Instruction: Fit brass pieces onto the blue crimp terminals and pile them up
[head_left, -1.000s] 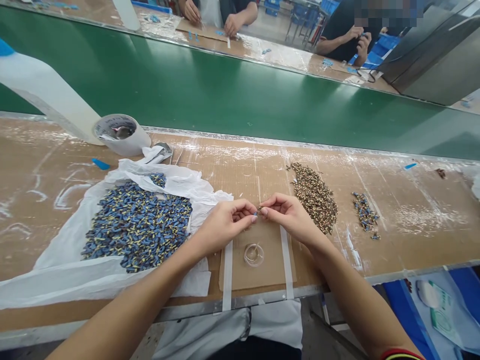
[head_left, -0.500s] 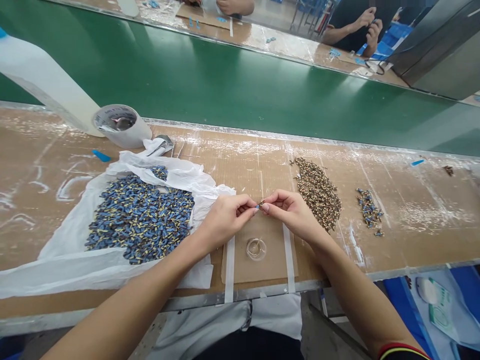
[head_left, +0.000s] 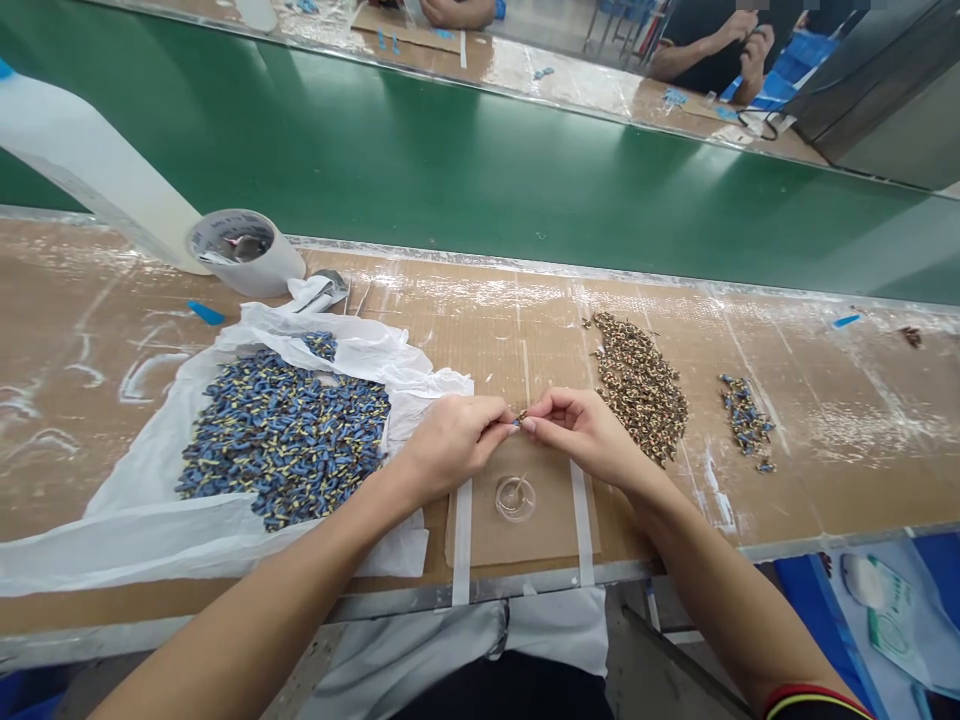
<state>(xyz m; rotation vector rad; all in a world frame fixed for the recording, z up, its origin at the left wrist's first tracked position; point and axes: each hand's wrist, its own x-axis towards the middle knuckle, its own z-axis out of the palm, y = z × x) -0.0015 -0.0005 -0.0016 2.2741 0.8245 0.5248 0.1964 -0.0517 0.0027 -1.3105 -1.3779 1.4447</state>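
Fingertips of my left hand (head_left: 457,440) pinch a small blue piece, and my right hand (head_left: 581,430) pinches a small brown-and-gold piece against it. The two small pieces (head_left: 519,419) meet between my fingers, mostly covered by them. Just below sits a small clear round dish (head_left: 515,498) with a thin stick in it. To the left, many small blue, yellow and dark pieces (head_left: 300,440) lie heaped on a white cloth (head_left: 142,470). To the right is a heap of small brown-and-gold pieces (head_left: 641,385). Farther right lies a smaller cluster of blue-and-brown pieces (head_left: 746,415).
A white plastic bottle (head_left: 97,160) leans in at the left beside a roll of tape (head_left: 247,255). A green belt (head_left: 480,170) runs behind the cardboard-covered table (head_left: 465,310). Across it, other people's hands (head_left: 739,50) are at work.
My hands stay pinched together at nearly the same spot, with the left fingers slightly turned. The view has shifted a little. Across the belt, another person's hands have moved slightly.
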